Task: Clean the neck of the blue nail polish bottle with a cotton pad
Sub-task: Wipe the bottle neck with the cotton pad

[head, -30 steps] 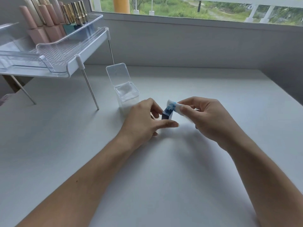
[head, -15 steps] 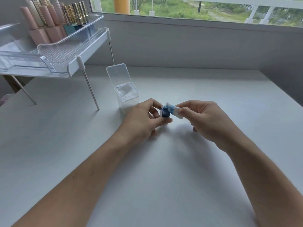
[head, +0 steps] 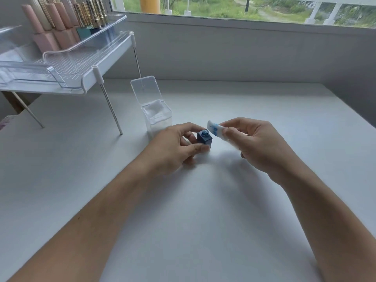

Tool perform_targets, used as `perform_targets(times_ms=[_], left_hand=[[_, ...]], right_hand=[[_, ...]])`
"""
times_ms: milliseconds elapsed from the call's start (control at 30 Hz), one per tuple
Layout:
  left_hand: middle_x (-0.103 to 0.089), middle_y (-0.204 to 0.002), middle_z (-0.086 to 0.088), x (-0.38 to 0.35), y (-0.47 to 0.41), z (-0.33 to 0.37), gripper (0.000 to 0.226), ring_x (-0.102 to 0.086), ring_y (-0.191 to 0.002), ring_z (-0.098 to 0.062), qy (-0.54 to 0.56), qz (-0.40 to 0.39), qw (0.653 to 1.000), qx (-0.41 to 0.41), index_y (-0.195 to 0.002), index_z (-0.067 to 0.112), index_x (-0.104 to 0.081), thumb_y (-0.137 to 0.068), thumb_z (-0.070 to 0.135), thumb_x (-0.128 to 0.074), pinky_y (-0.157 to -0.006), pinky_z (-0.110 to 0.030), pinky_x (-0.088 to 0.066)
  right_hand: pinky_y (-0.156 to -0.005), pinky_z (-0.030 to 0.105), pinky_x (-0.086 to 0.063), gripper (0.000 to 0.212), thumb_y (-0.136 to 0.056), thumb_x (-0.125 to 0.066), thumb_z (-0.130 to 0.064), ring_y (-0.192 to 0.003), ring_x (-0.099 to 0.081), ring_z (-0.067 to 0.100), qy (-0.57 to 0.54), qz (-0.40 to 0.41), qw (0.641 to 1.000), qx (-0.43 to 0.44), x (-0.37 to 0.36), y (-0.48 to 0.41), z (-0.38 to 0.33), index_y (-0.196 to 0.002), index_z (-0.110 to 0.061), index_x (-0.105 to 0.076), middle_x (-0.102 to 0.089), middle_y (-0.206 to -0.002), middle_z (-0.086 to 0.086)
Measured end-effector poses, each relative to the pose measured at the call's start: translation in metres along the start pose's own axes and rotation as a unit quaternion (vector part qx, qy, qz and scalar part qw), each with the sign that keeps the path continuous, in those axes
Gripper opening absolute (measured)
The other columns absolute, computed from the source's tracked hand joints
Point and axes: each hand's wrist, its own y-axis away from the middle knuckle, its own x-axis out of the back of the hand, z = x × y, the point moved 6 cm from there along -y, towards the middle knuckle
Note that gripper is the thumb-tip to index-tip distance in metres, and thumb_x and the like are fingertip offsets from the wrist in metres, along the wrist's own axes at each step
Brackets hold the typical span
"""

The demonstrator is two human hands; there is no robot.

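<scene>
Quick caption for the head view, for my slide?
Left hand grips the uncapped blue nail polish bottle on the table while the right hand holds a blue-stained cotton pad near its neck.

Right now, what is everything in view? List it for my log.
blue nail polish bottle: one, dark blue, uncapped, on the table, centre
cotton pad: one, white with blue stains, just right of the bottle's neck
cotton pad box: one, clear, lid open, behind the left hand
organiser rack: one, clear, on metal legs, far left
nail polish bottles: several, pink and gold-capped, on the rack
table: one, white, under everything
window: one, along the top
left hand: grips the bottle
right hand: pinches the pad
</scene>
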Motion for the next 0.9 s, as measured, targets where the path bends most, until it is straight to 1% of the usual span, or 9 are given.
perform_targets(times_ms=[67,200,267,333,467,567,767,800,900], left_hand=[[-0.063,-0.089,-0.006,0.0000,0.0005,0.0018,0.028,-0.071,-0.056,-0.016,0.006,0.012,1.000,-0.001,-0.123,0.021,-0.079,-0.097,0.017,-0.089,-0.064,-0.032,-0.068],[-0.068,-0.083,-0.014,-0.0001,0.0036,0.0041,0.030,-0.071,-0.055,-0.018,0.004,0.064,0.998,-0.010,-0.112,0.016,-0.078,-0.089,0.022,-0.097,-0.059,-0.037,-0.069],[-0.075,-0.091,-0.021,-0.0005,0.0049,0.0051,0.033,-0.071,-0.054,-0.019,-0.008,0.088,0.996,-0.015,-0.107,0.014,-0.077,-0.085,0.025,-0.100,-0.055,-0.040,-0.069],[-0.079,-0.091,-0.019,-0.0005,0.0051,0.0046,0.033,-0.072,-0.054,-0.020,-0.006,0.101,0.995,-0.013,-0.104,0.012,-0.078,-0.084,0.027,-0.100,-0.055,-0.044,-0.069],[-0.083,-0.088,-0.010,0.0000,0.0060,0.0022,0.024,-0.073,-0.059,-0.017,0.021,0.082,0.996,0.001,-0.106,0.014,-0.081,-0.091,0.026,-0.095,-0.063,-0.037,-0.068],[-0.084,-0.087,-0.006,0.0000,0.0062,0.0012,0.021,-0.071,-0.059,-0.012,0.034,0.080,0.996,0.010,-0.106,0.012,-0.082,-0.092,0.023,-0.094,-0.061,-0.031,-0.066],[-0.083,-0.090,-0.012,-0.0016,0.0068,0.0033,0.029,-0.070,-0.059,-0.018,0.015,0.103,0.995,0.010,-0.101,0.008,-0.079,-0.090,0.028,-0.097,-0.054,-0.027,-0.061],[-0.082,-0.088,-0.010,-0.0018,0.0070,0.0035,0.030,-0.070,-0.059,-0.018,0.012,0.102,0.995,0.009,-0.101,0.008,-0.079,-0.089,0.029,-0.097,-0.054,-0.029,-0.062],[-0.079,-0.088,-0.005,-0.0011,0.0072,0.0041,0.039,-0.071,-0.060,-0.017,0.007,0.093,0.996,0.007,-0.102,0.010,-0.076,-0.083,0.032,-0.101,-0.056,-0.033,-0.065]], right_hand=[[-0.073,0.031,-0.048,0.016,-0.100,-0.071,-0.046,-0.058,-0.054,-0.003,-0.002,-0.006,1.000,-0.001,-0.0006,0.0016,-0.0018,-0.099,-0.042,-0.087,-0.072,-0.087,-0.018],[-0.068,0.031,-0.044,0.017,-0.100,-0.071,-0.045,-0.055,-0.049,0.000,0.003,-0.018,1.000,-0.003,-0.0024,0.0035,-0.0029,-0.099,-0.040,-0.087,-0.070,-0.084,-0.017],[-0.067,0.031,-0.043,0.017,-0.099,-0.071,-0.047,-0.054,-0.048,0.001,0.005,-0.020,1.000,-0.001,-0.0036,0.0039,-0.0036,-0.098,-0.039,-0.087,-0.068,-0.081,-0.018],[-0.066,0.031,-0.044,0.017,-0.099,-0.071,-0.047,-0.054,-0.050,0.000,0.008,-0.017,1.000,0.003,-0.0030,0.0036,-0.0038,-0.098,-0.040,-0.086,-0.070,-0.085,-0.016],[-0.063,0.025,-0.041,0.017,-0.101,-0.071,-0.046,-0.056,-0.050,0.000,0.016,-0.011,1.000,0.010,0.0008,0.0023,-0.0017,-0.099,-0.041,-0.087,-0.070,-0.086,-0.016],[-0.063,0.024,-0.040,0.016,-0.103,-0.071,-0.044,-0.056,-0.052,-0.001,0.015,-0.011,1.000,0.009,0.0007,0.0017,-0.0002,-0.100,-0.040,-0.087,-0.069,-0.083,-0.019],[-0.064,0.026,-0.041,0.018,-0.103,-0.069,-0.040,-0.053,-0.055,-0.004,0.017,-0.018,1.000,0.000,0.0013,0.0020,-0.0007,-0.101,-0.036,-0.087,-0.062,-0.061,-0.029],[-0.066,0.027,-0.042,0.018,-0.102,-0.069,-0.041,-0.054,-0.055,-0.004,0.016,-0.019,1.000,0.000,0.0011,0.0018,-0.0003,-0.100,-0.036,-0.087,-0.063,-0.062,-0.028],[-0.073,0.032,-0.048,0.017,-0.102,-0.069,-0.043,-0.062,-0.055,-0.001,0.005,-0.011,1.000,-0.003,0.0013,0.0003,0.0010,-0.099,-0.042,-0.086,-0.073,-0.086,-0.018]])
